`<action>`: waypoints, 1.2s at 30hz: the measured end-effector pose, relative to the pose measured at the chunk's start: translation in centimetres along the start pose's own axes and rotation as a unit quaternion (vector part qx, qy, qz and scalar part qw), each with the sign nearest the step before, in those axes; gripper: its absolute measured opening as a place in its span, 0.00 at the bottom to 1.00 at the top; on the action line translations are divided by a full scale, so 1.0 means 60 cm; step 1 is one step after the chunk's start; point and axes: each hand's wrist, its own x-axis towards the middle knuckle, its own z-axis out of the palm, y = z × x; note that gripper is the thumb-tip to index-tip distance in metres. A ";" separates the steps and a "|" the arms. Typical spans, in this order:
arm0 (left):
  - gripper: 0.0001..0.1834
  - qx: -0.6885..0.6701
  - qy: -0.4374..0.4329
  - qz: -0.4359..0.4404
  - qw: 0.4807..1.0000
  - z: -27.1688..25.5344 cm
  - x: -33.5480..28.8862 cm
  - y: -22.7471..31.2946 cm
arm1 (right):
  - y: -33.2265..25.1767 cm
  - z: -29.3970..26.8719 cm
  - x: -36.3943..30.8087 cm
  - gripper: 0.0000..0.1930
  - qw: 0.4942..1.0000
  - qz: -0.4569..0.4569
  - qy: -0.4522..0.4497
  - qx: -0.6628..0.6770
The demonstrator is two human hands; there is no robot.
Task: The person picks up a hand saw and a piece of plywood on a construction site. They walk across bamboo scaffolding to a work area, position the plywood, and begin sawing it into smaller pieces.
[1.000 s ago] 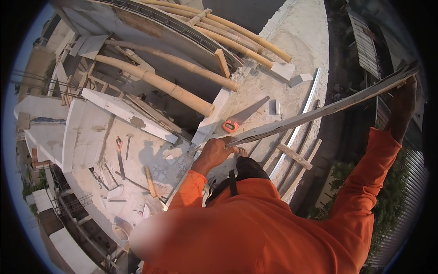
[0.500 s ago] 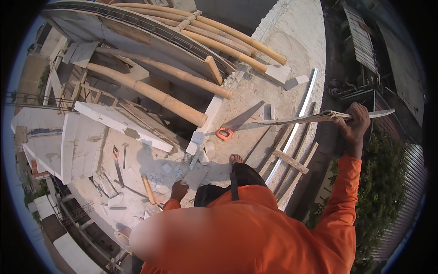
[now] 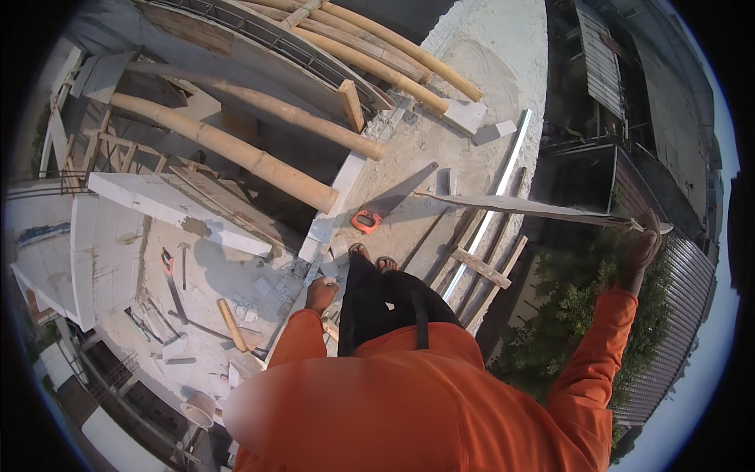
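Note:
Out to the right, my right hand [image 3: 646,242] is closed round one end of a long splintered wooden strip [image 3: 515,204]. The strip reaches left across the ledge, its thin tip near the handsaw. My left hand [image 3: 321,295] is closed low in front of my body, beside my dark trousers; whatever it grips, if anything, is too small to make out. Ahead of my feet a handsaw [image 3: 393,201] with an orange handle lies on the dusty concrete, touched by neither hand.
Bamboo poles [image 3: 228,149] span an opening at the left. A metal bar [image 3: 503,185] and wooden battens [image 3: 481,267] lie along the right ledge, above a drop with a tree [image 3: 550,315]. Lower left are another saw [image 3: 173,287], a hammer [image 3: 184,266] and a bucket [image 3: 198,409].
My right hand has moved lower and farther right, with its grip nearer the strip's end. My left hand has come up slightly. Both feet now show; the view has shifted.

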 end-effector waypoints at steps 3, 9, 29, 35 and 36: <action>0.18 0.009 -0.055 -0.048 0.997 0.002 0.024 0.108 | 0.074 -0.060 -0.033 0.34 0.992 0.062 0.069 -0.086; 0.15 0.072 -0.074 -0.050 0.993 0.095 0.132 0.078 | 0.105 -0.138 -0.034 0.13 0.974 -0.076 0.015 -0.215; 0.15 0.474 0.043 0.071 0.876 0.470 0.634 -0.125 | 0.261 0.078 -0.100 0.09 0.954 0.161 -0.104 -0.229; 0.14 0.202 -0.072 0.043 0.976 0.386 0.478 -0.020 | 0.257 0.149 -0.126 0.12 0.942 0.190 -0.127 -0.246; 0.13 0.239 -0.036 0.094 0.966 0.365 0.437 -0.013 | 0.259 0.178 -0.115 0.13 0.938 0.195 -0.144 -0.248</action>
